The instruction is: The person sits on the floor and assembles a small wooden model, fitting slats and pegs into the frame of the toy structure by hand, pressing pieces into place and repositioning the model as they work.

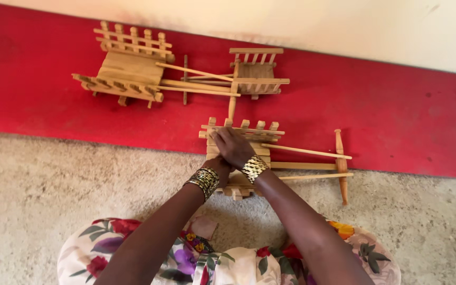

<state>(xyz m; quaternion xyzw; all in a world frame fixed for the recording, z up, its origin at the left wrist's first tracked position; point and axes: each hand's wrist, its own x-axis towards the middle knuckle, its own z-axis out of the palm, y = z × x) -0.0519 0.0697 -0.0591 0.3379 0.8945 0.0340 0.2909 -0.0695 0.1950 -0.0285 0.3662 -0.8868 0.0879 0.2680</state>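
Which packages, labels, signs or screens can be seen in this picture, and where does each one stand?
None are in view: no package, label, sign or screen.
Only these things show:
Small pale wooden slatted cart with long shafts, on the red floor strip's near edge, under both hands.
Right hand, on top of the cart.
Left hand, mostly hidden beneath the right.
Two similar wooden carts, farther back on the red strip.

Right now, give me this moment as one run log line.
right hand: on wooden cart | left hand: under right, touching cart | two carts behind
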